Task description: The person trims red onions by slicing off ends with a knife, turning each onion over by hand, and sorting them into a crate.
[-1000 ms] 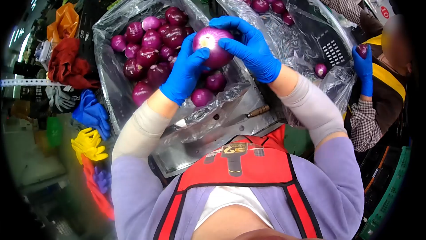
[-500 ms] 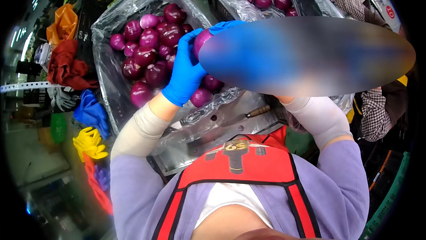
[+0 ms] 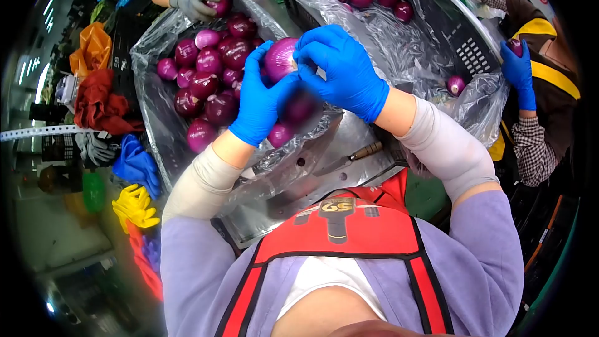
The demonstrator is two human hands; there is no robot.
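Note:
My left hand (image 3: 254,97), in a blue glove, is closed around the lower left side of a red onion (image 3: 279,57), held above the lined crate. From the right, my right hand (image 3: 343,70), also gloved in blue, has its fingers bent and pinched against the onion's pale end. Its fingertips partly hide that end, so any loose skin between them cannot be made out. Below and behind my left hand, several glossy red onions (image 3: 206,84) fill the plastic-lined crate (image 3: 145,112).
A second lined crate (image 3: 430,56) at right holds several onions. A knife (image 3: 365,151) lies on the metal surface near my apron. At the top, a co-worker's grey-gloved hand (image 3: 194,3) grips an onion. Another person's blue-gloved hand (image 3: 519,75) holds one at right. Gloves (image 3: 134,206) hang at left.
A co-worker's grey-gloved hand has come in at the top left with an onion. My hands stay around the onion; the earlier blur hid most of my right hand.

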